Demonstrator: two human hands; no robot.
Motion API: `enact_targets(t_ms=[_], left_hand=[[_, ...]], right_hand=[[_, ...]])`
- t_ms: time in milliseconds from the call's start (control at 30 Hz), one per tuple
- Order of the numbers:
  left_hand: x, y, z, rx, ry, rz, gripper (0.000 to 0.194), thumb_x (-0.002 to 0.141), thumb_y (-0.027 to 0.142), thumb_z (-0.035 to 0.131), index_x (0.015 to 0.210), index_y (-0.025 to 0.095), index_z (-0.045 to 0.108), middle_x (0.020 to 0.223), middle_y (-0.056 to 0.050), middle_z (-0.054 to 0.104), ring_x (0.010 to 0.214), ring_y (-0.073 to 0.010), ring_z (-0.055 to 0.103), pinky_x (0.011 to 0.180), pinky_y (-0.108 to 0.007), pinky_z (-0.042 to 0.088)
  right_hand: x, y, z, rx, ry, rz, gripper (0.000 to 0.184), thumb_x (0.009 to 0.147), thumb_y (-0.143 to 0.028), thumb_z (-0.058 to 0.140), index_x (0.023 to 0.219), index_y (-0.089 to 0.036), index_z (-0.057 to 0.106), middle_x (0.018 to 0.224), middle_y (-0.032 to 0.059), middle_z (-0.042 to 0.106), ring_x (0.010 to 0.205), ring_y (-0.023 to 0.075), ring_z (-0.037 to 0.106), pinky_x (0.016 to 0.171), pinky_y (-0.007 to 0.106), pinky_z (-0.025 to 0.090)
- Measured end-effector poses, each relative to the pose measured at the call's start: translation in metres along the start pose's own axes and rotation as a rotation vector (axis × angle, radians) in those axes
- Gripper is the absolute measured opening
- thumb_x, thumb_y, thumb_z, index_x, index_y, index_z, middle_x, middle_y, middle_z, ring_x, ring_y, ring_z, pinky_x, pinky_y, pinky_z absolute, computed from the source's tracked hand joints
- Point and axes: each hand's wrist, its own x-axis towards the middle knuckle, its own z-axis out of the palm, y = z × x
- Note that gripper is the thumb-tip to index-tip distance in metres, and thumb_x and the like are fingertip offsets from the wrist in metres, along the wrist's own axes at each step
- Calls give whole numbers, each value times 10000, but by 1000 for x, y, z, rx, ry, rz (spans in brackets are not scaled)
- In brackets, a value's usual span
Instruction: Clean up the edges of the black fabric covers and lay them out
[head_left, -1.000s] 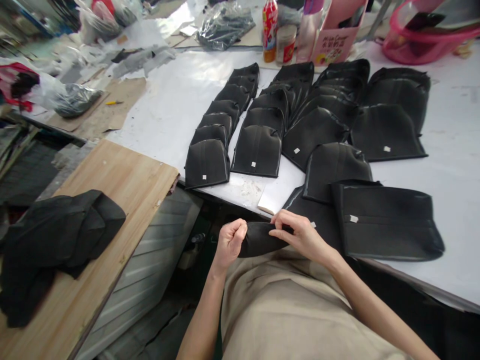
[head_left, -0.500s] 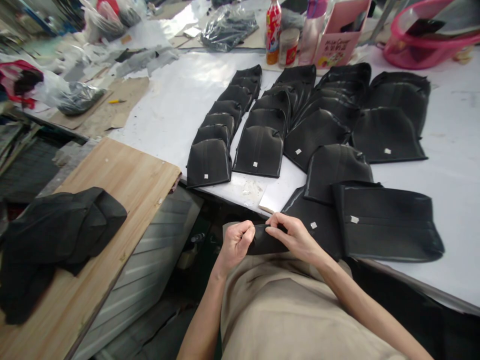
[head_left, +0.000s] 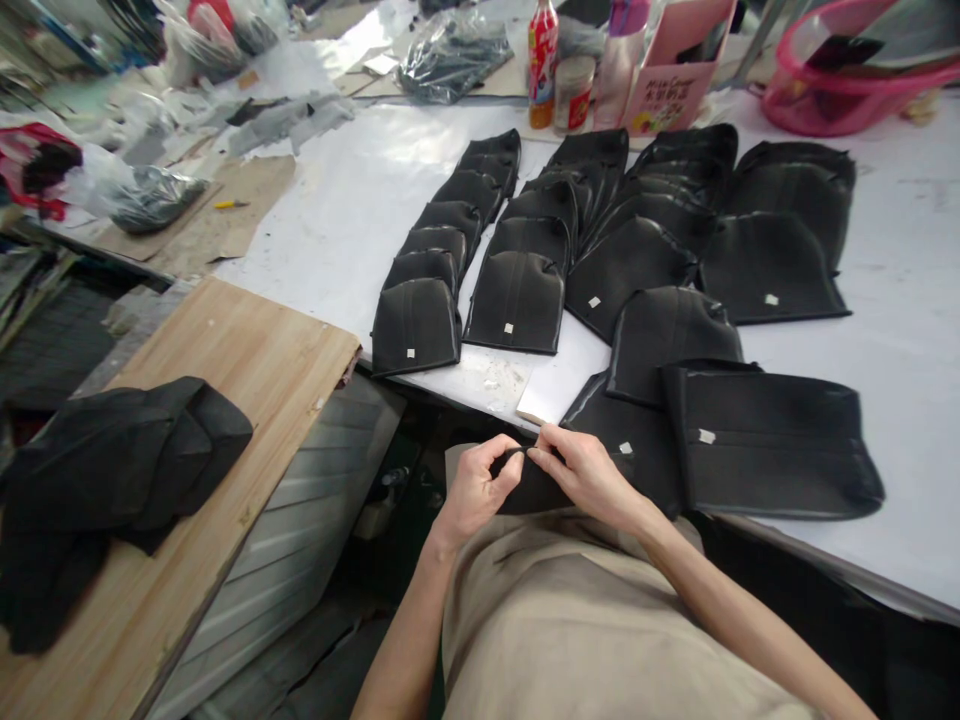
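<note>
Both hands are close together in front of my body at the table's edge, pinching the upper edge of a black leather-like piece [head_left: 536, 488]. My left hand [head_left: 478, 487] is closed, thumb against bent fingers, on that edge. Right beside it, my right hand [head_left: 589, 470] grips the same edge between thumb and fingertips. Most of the piece hangs below the hands, partly hidden by them. Just to the right, a black piece with a small white tag [head_left: 634, 450] lies on the table, partly under a larger folded black piece [head_left: 780, 440].
Overlapping rows of black pieces [head_left: 517, 300] cover the middle of the white table [head_left: 315, 220]. Behind them stand a drink bottle [head_left: 542, 65], a jar [head_left: 574, 95], a pink box [head_left: 679, 70] and a pink basin [head_left: 840, 100]. At left, dark cloth [head_left: 135, 480] lies on a wooden board [head_left: 262, 350].
My left hand has turned, and its thumb and fingers have shifted right along the edge, closer to my right hand. My right hand stays nearly in place, still pinching.
</note>
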Motion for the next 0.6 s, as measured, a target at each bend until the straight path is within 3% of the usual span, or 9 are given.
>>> enact_targets(t_ms=[133, 267, 333, 400, 500, 600], left_hand=[[1, -5, -3, 24, -61, -4, 282, 934, 385, 517, 773, 164, 582, 684, 27, 487, 658, -122, 447, 601, -226, 347], [-3, -15, -10, -76, -87, -41, 297, 943, 404, 510, 775, 163, 553, 687, 26, 463, 653, -117, 417, 596, -228, 336], [-6, -22, -15, -197, -7, -56, 303, 952, 400, 493, 758, 169, 517, 687, 30, 430, 643, -111, 386, 595, -227, 334], [-8, -29, -19, -331, 108, -70, 320, 949, 398, 493, 719, 180, 450, 668, 40, 371, 615, -103, 334, 572, -225, 315], [-9, -34, -20, -478, 216, -109, 366, 932, 413, 504, 681, 199, 345, 644, 50, 288, 577, -97, 267, 533, -225, 281], [-8, -33, -16, -547, 281, -147, 405, 906, 438, 530, 673, 208, 292, 640, 52, 281, 567, -94, 276, 533, -225, 296]], right_hand=[[3, 0, 6, 0, 3, 32, 261, 950, -287, 538, 703, -211, 500, 605, -37, 499, 557, 128, 451, 554, 252, 317], [4, 6, -6, 315, -16, 56, 198, 938, -331, 580, 784, -216, 531, 714, -13, 612, 660, 149, 561, 611, 255, 412], [2, 15, -21, 456, 7, 81, 162, 919, -368, 618, 895, -217, 564, 857, 22, 687, 800, 178, 638, 707, 275, 473], [-3, 27, -37, 450, 5, 137, 210, 887, -398, 663, 957, -209, 608, 897, 33, 708, 855, 192, 656, 749, 285, 483], [-12, 42, -48, 482, 1, 260, 261, 863, -444, 683, 870, -187, 632, 737, -10, 646, 672, 147, 585, 599, 248, 424], [-19, 44, -38, 627, 100, 351, 365, 855, -487, 682, 698, -181, 560, 612, -47, 525, 559, 104, 461, 519, 227, 343]])
